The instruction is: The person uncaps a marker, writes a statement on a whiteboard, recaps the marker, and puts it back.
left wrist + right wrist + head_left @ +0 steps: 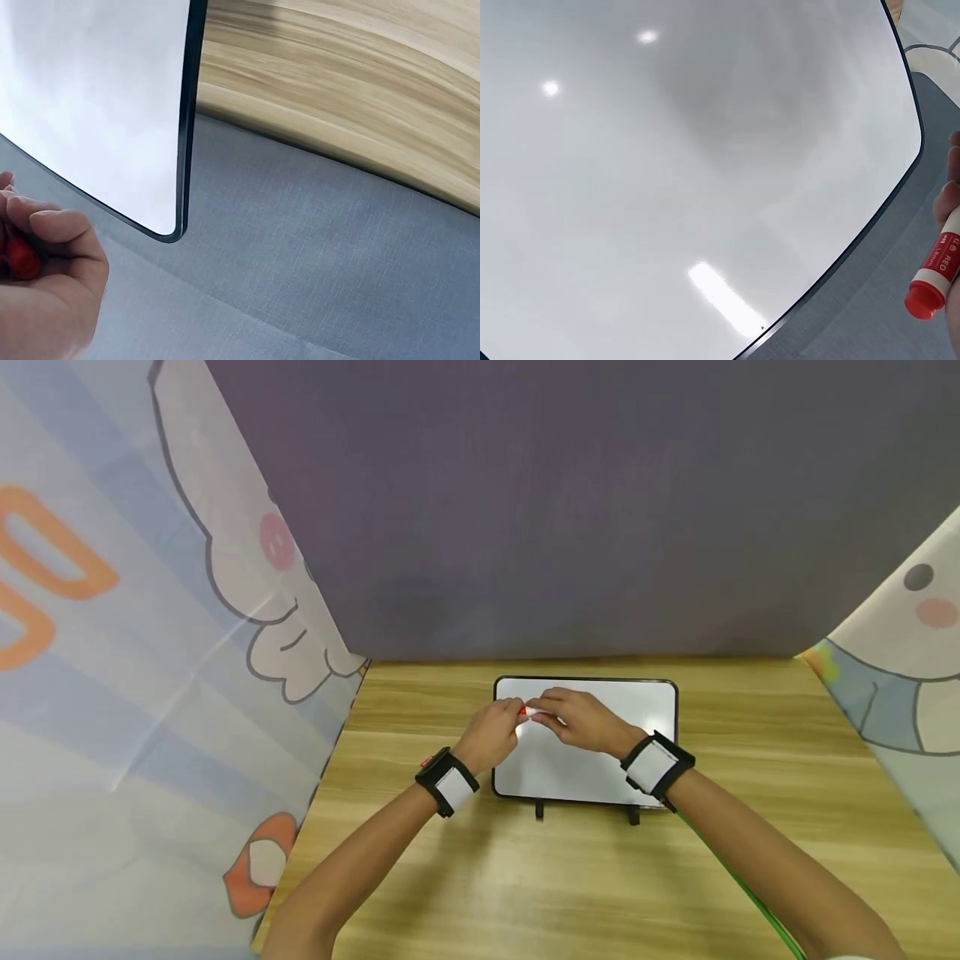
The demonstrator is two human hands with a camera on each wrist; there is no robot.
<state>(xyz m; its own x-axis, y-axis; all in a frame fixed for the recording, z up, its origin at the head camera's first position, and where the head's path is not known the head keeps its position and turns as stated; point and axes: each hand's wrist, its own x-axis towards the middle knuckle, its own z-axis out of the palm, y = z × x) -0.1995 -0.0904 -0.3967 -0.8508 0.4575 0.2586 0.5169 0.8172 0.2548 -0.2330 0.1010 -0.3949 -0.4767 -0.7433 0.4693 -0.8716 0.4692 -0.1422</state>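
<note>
Both hands meet over the upper left part of a whiteboard (585, 768) with a black frame. My left hand (487, 735) curls its fingers round the red cap (22, 259) of a marker. The marker's white barrel (532, 712) is pinched between the thumb and fingers of my right hand (588, 720). In the right wrist view the marker (940, 259) shows a red label and a red end plug. Whether the cap is seated on the marker or apart from it, I cannot tell. No marks are visible on the board.
The whiteboard stands on small black feet (539, 810) on a wood-grain table (465, 893). A grey panel (570, 527) rises behind the table. Printed cartoon sheets (187, 718) hang at both sides. A green cord (742, 885) runs along the right forearm.
</note>
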